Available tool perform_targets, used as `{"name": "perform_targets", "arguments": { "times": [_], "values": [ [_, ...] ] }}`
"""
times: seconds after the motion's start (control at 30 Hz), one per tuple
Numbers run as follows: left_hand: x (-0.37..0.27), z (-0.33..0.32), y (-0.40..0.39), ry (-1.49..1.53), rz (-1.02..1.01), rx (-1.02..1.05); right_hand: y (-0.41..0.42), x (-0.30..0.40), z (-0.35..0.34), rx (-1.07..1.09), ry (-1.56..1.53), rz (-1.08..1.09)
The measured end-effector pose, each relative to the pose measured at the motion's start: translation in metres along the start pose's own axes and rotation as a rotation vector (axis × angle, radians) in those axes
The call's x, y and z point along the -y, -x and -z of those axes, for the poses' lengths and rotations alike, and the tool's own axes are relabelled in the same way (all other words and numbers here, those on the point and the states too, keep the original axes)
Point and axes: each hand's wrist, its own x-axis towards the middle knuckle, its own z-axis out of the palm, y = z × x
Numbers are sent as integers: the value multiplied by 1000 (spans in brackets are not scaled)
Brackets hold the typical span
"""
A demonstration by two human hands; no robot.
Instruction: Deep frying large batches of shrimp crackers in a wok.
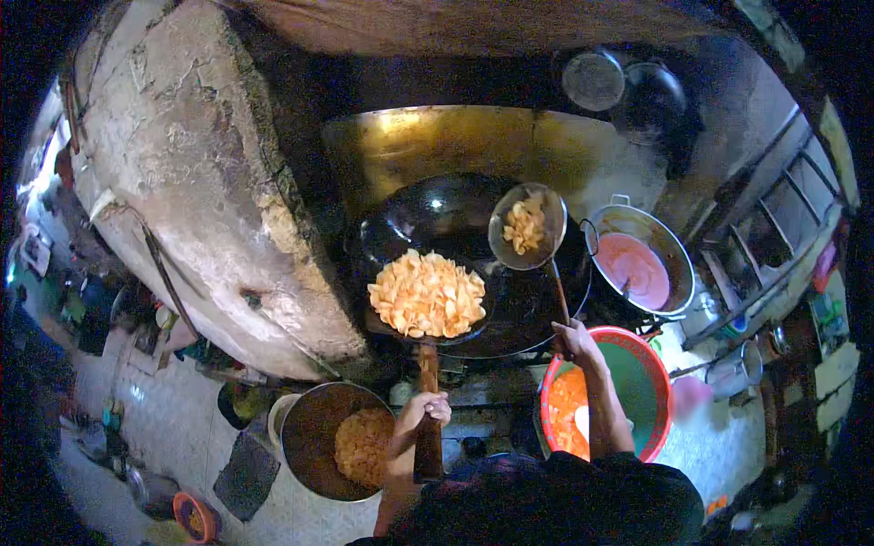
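Observation:
My left hand (425, 411) grips the thick wooden handle (429, 450) of a wide strainer. On that strainer lies a heap of golden fried chips (427, 293), over the near left part of a large black wok (444, 198). With my right hand (577, 341) I hold the thin handle (560, 293) of a round mesh skimmer (505, 205). A small batch of chips (524, 225) sits in the skimmer, above the wok's right side. My right forearm passes over a red-rimmed green tub (666, 409) containing orange pieces (568, 409).
Right of the wok stands a metal pot (676, 249) with pink liquid (631, 269). A deep pot (311, 443) of browned food is at my lower left. A rough plastered wall (184, 170) rises left; a brass-coloured metal shield (464, 143) curves behind the wok.

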Motion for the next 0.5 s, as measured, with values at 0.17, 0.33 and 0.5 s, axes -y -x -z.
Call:
{"name": "perform_targets", "arguments": {
  "times": [0.17,0.33,0.5],
  "values": [
    [9,13,0,-37,-15,-40,81,0,-26,-82,246,169],
    [-2,55,-13,-71,81,113,87,-85,-50,-350,564,586],
    [-1,78,-14,-28,138,148,61,-79,-50,-495,520,601]
  ]
}}
